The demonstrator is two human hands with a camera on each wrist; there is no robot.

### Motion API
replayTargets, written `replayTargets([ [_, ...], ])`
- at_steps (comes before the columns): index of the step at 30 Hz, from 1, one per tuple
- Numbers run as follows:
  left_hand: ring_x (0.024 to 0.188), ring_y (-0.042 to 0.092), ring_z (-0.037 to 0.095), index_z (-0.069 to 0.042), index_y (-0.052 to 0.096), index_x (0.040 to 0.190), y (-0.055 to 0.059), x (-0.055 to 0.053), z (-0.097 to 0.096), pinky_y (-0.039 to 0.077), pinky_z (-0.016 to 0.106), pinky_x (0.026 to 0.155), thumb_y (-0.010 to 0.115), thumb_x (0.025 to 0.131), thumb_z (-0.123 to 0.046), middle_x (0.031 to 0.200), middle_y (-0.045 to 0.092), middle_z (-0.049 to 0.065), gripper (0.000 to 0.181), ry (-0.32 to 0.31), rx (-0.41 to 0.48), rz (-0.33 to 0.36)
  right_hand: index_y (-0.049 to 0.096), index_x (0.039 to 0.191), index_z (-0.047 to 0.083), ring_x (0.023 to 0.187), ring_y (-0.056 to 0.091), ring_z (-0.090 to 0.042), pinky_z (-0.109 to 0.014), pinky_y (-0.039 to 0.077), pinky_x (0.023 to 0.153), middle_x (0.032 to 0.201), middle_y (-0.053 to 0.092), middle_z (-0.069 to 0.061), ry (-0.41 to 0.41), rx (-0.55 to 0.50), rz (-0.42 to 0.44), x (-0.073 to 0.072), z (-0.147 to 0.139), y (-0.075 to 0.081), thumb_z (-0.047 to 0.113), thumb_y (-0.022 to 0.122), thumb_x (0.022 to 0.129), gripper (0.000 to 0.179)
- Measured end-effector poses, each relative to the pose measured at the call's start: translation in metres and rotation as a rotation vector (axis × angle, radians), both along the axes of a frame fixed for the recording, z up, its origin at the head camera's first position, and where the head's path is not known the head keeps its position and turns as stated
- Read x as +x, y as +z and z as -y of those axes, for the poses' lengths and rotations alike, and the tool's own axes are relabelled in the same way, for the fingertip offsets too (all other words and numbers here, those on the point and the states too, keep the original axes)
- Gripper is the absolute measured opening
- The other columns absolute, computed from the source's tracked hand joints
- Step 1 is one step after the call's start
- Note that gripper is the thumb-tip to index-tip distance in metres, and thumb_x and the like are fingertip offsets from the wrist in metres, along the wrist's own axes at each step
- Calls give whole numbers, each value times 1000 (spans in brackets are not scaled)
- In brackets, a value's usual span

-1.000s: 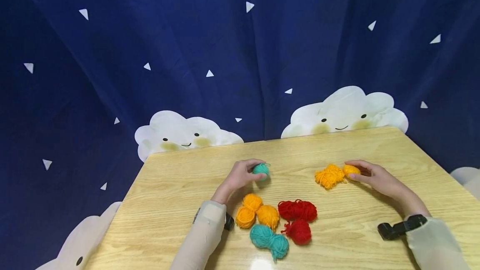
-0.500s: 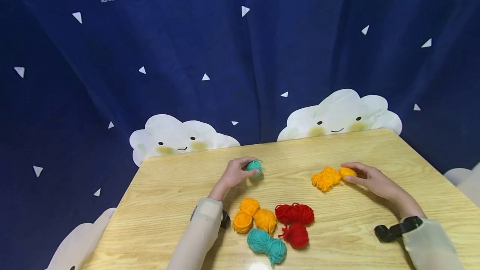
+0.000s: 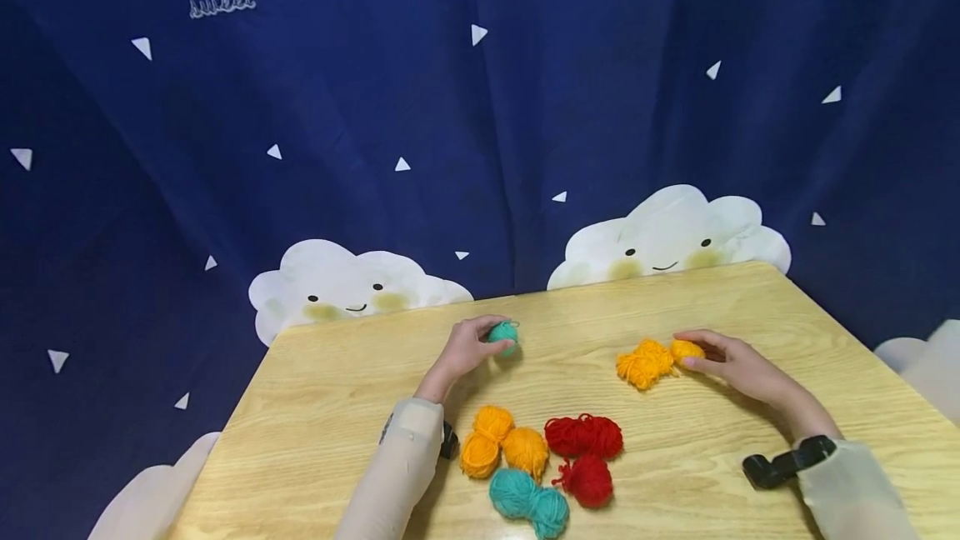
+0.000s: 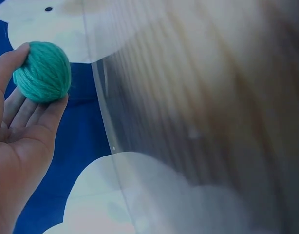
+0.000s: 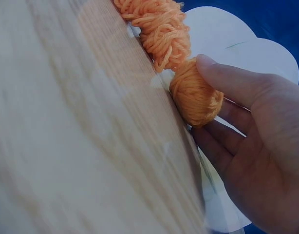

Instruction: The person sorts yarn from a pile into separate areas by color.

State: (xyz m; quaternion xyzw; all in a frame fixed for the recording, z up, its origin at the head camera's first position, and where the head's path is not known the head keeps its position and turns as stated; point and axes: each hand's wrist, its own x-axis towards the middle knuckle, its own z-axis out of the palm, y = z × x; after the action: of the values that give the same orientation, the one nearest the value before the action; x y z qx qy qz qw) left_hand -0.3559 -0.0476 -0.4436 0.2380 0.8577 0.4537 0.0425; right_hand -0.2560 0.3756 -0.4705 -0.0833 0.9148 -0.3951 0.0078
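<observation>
My left hand grips a small teal yarn ball between thumb and fingers, over the far middle of the table. In the left wrist view the teal ball shows against the thumb on one side and fingertips on the other. Farther right, my right hand holds an orange yarn ball. That ball touches or nearly touches a looped orange yarn bundle on its left. The right wrist view shows the thumb on the orange ball, with fingers around its lower side.
Nearer me on the wooden table lies a group of yarn: an orange tied skein, another orange ball, a teal tied skein, a red skein and a red ball. A blue curtain hangs behind.
The head view has tilted upward, so the table sits lower in it. My left hand has moved slightly toward the far edge with the teal ball. My right hand stays about the same.
</observation>
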Motion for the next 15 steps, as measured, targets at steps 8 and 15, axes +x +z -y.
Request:
replayTargets([
  [8, 109, 68, 24, -8, 65, 127, -6, -3, 3, 57, 29, 88, 74, 88, -20, 122, 70, 12, 41, 2, 23, 31, 52, 140, 8, 130, 49, -28, -8, 39, 89, 142, 53, -20, 2, 3, 4, -1, 1, -3, 42, 58, 97, 55],
  [15, 107, 69, 25, -6, 67, 122, -7, -9, 4, 57, 30, 88, 73, 89, -21, 117, 71, 14, 37, -16, -19, 11, 49, 142, 6, 135, 40, -45, -58, 38, 106, 145, 48, -24, -2, -17, 20, -3, 0, -4, 42, 56, 98, 58],
])
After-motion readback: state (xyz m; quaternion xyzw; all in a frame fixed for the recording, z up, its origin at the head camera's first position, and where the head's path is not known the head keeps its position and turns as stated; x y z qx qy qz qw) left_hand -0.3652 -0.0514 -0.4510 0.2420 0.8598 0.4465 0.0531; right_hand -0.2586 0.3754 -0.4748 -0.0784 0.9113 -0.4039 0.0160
